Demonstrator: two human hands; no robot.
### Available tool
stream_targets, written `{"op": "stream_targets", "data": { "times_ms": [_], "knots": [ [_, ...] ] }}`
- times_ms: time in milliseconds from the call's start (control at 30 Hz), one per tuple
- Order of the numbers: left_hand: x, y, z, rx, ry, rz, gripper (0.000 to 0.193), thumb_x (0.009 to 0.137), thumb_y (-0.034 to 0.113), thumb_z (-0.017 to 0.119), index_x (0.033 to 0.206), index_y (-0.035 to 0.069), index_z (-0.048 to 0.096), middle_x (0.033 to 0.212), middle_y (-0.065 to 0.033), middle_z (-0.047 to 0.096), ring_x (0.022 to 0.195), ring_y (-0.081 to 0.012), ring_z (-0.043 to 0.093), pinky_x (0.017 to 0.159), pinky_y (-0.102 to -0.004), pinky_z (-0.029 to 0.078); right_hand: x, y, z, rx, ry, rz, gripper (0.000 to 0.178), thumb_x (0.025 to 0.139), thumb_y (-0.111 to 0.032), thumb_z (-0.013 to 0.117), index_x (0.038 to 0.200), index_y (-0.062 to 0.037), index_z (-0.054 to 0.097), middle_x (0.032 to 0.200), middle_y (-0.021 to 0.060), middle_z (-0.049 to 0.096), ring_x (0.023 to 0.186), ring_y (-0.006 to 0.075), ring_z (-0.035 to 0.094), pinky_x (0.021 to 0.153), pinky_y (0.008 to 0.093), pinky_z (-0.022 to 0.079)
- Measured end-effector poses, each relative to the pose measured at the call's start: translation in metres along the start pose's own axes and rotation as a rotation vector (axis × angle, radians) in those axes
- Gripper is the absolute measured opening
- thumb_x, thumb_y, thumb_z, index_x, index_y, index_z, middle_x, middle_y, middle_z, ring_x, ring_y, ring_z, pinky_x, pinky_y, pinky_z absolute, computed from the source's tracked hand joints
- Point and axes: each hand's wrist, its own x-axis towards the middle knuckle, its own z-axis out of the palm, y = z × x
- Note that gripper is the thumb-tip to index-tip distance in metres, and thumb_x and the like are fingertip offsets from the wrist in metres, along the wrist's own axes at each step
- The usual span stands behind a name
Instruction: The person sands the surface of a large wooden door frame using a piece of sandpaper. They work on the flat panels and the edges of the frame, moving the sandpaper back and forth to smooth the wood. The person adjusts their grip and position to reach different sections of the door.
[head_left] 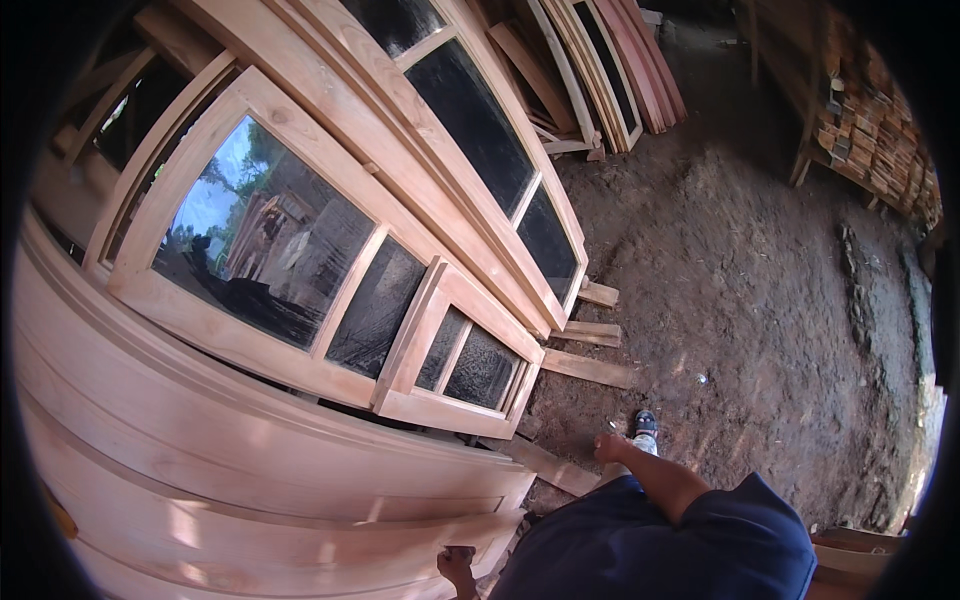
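Earth floor (760, 300), uneven, runs along the right of a joinery work area, with wooden pieces ranged on the left. Far left, solid wooden panels (250, 430) stand in a close row, lit in patches. Behind them is a large glazed frame (347, 292), its glass reflective; against its near end is a small two-pane frame (454, 357). Left hand (456, 567) is beside the panels' near ends, fingers curled; contact, and whether a dark patch at the fingers is something held, cannot be told. A tall dark-glazed frame (475, 120) leans beyond. Wooden bearers (590, 368) protrude onto the floor. Right hand (608, 448) hangs with fingers curled in, contents undetermined, near a shod foot (645, 424). Stacked timber (880, 130) occupies the far right. Judgement: good practice here is stepping clear of bearer ends, keeping knuckles off panel edges, and touching glazed pieces by wood only.
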Motion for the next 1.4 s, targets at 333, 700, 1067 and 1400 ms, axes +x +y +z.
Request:
{"op": "stream_targets", "data": {
  "times_ms": [333,700,1067,1400],
  "knots": [
    [-0.038,0.192,0.205,-0.241,-0.319,0.094,0.009,0.085,0.008,0.061,0.083,0.002,0.054,0.073,-0.0041,0.057,0.068,-0.0125,0.054,0.062,-0.0318,0.046,0.033,0.253,-0.084,0.005,0.219,0.075,0.031,0.081,-0.032,0.061,0.102,-0.0103,0.068,0.101,0.0249,0.068,0.095,0.0409,0.068,0.081,0.0519,0.055],
    [-0.123,0.347,0.32,-0.294,-0.591,0.101,0.017,0.087,0.009,0.066,0.098,-0.003,0.059,0.087,-0.008,0.067,0.076,-0.0138,0.064,0.068,-0.0311,0.052,0.03,0.2,-0.241,0.256,0.364,-0.417,0.04,0.083,-0.023,0.068,0.117,-0.0034,0.058,0.114,0.0212,0.065,0.107,0.0404,0.064,0.093,0.0473,0.052],
    [-0.107,0.445,0.433,-0.42,-0.703,0.183,0.023,0.088,0.018,0.068,0.094,-0.003,0.059,0.084,-0.0119,0.065,0.076,-0.015,0.061,0.065,-0.0336,0.048,0.031,-0.001,-0.361,-0.004,0.367,-0.797,0.045,0.087,-0.025,0.065,0.128,-0.0111,0.053,0.119,0.0162,0.063,0.099,0.0391,0.066,0.085,0.0506,0.054],
    [0.013,0.587,0.423,-0.126,-0.76,0.627,0.027,0.092,0.022,0.07,0.105,0.0,0.06,0.099,-0.0128,0.068,0.097,-0.0233,0.066,0.086,-0.0351,0.051,0.096,-0.024,-0.438,0.298,0.42,-0.595,0.023,0.088,-0.02,0.07,0.1,-0.0033,0.059,0.087,0.0234,0.066,0.084,0.0397,0.068,0.068,0.0477,0.052]
  ]
}}
